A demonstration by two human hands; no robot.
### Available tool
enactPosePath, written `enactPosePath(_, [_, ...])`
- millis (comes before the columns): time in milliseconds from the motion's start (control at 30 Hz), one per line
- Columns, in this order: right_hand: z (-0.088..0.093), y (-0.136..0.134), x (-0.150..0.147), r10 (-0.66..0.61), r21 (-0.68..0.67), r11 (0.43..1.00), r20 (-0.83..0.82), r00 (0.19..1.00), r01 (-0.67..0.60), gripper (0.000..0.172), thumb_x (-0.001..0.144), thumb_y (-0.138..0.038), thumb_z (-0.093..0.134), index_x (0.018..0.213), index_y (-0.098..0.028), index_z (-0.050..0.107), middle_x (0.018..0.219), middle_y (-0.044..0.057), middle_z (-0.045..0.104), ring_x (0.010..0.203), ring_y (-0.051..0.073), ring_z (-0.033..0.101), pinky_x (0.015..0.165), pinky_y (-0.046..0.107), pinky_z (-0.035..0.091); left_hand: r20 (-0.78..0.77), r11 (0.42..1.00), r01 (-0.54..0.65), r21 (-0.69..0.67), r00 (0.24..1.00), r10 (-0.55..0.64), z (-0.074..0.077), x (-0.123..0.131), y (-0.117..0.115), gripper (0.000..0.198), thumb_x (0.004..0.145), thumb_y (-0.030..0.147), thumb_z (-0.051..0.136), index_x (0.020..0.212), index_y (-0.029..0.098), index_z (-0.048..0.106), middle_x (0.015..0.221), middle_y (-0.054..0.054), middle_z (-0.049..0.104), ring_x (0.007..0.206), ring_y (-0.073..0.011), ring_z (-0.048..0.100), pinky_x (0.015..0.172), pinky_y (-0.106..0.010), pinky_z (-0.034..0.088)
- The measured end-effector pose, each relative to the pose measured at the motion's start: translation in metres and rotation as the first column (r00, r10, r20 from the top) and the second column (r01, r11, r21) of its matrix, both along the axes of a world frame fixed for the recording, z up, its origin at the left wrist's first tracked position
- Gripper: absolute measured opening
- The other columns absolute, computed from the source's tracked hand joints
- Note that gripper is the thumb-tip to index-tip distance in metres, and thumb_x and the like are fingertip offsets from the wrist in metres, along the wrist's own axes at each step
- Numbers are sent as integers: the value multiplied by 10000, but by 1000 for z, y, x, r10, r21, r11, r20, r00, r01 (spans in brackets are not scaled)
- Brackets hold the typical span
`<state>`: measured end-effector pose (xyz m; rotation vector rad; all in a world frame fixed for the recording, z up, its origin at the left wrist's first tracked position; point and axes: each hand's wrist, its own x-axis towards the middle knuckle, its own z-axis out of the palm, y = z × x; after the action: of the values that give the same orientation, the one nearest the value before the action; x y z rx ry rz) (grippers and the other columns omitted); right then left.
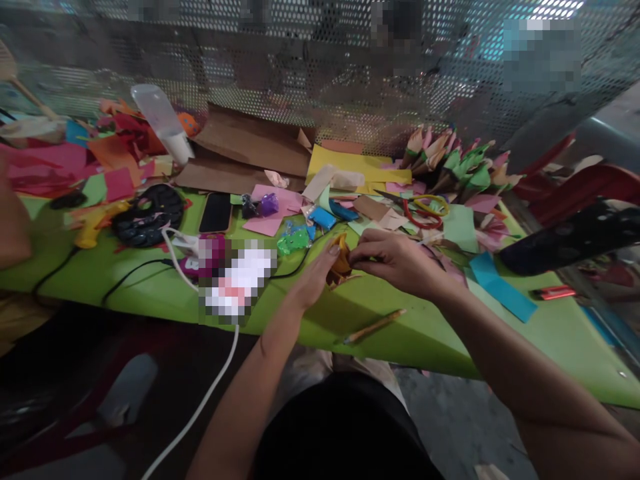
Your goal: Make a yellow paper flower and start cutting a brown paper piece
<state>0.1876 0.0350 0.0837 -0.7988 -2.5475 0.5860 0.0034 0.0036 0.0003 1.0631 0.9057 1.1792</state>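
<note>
A small yellow-orange folded paper piece (340,259) is held upright above the green table (310,323). My left hand (314,277) grips its left side, with the thumb and fingers partly hidden. From the right, my right hand (393,257) pinches at the paper's right edge with bent fingers. A pencil (375,326) lies on the tabletop just below the hands. Beyond them are scissors with red and yellow handles (425,212) and a green shiny packet (294,240).
A lit phone (243,280) on a white cable and a dark phone (215,213) lie leftward. Paper flowers (470,163) stand at the back right. A blue paper strip (503,287), a red cutter (553,293) and a yellow glue gun (95,225) are about. Another person's arm (13,220) shows far left.
</note>
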Motion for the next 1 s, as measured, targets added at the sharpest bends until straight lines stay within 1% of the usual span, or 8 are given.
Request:
enactPosePath(133, [-1, 1, 1, 12, -2, 1000, 4, 1000, -12, 208, 974, -206, 579, 926, -209, 782, 884, 54, 661, 786, 163, 636, 735, 262, 478, 35, 999, 15, -36, 999, -14, -2, 1, 1, 568, 876, 684, 613, 1205, 224, 667, 923, -24, 724, 845, -156, 660, 650, -226, 476])
enactPosePath(200, [-2, 1, 2, 12, -5, 1000, 0, 1000, -12, 207, 977, -212, 581, 929, -208, 782, 886, 55, 663, 780, 162, 634, 738, 262, 483, 67, 998, 36, -43, 997, -33, -2, 1, 2, 582, 856, 707, 623, 1179, 225, 664, 906, -14, 711, 792, -138, 644, 614, -222, 457])
enactPosePath(333, [-3, 1, 2, 11, -9, 1000, -7, 1000, -12, 208, 975, -204, 581, 935, -218, 784, 886, 53, 662, 794, 168, 642, 742, 269, 486, 105, 995, 79, -62, 992, -72, -2, 1, 1, 616, 820, 771, 615, 1068, 209, 656, 746, 17, 637, 582, -103, 540, 500, -216, 384])
enactPosePath(400, [-3, 1, 2, 15, -12, 1000, -9, 1000, -15, 206, 975, -201, 582, 937, -223, 784, 899, 55, 664, 818, 174, 650, 746, 271, 488, 108, 994, 82, -71, 991, -74, -1, 1, 1, 606, 822, 776, 609, 1012, 202, 644, 696, 23, 610, 533, -96, 503, 481, -217, 370])
enactPosePath(567, [0, 0, 2, 29, -17, 999, -6, 1000, -29, 192, 971, -188, 599, 921, -209, 782, 883, 50, 648, 798, 164, 645, 743, 264, 482, 136, 989, 113, -92, 986, -100, 2, 1, -1, 567, 854, 749, 583, 969, 195, 620, 674, 25, 614, 525, -93, 512, 470, -206, 346])
enactPosePath(800, [3, -2, 2, 31, -15, 999, 7, 1000, -31, 192, 978, -197, 598, 928, -215, 782, 883, 47, 655, 786, 161, 644, 738, 258, 488, 151, 986, 107, -125, 985, -87, 5, 1, -2, 529, 882, 719, 567, 908, 193, 624, 646, 17, 607, 509, -95, 506, 456, -218, 325])
enactPosePath(1000, [1, -2, 2, 27, -8, 1000, -12, 1000, -27, 185, 969, -180, 606, 931, -202, 786, 881, 49, 658, 798, 159, 654, 742, 251, 481, 172, 985, 118, -127, 980, -95, 3, 0, -2, 573, 850, 760, 582, 914, 192, 633, 647, 23, 592, 516, -93, 498, 458, -216, 323])
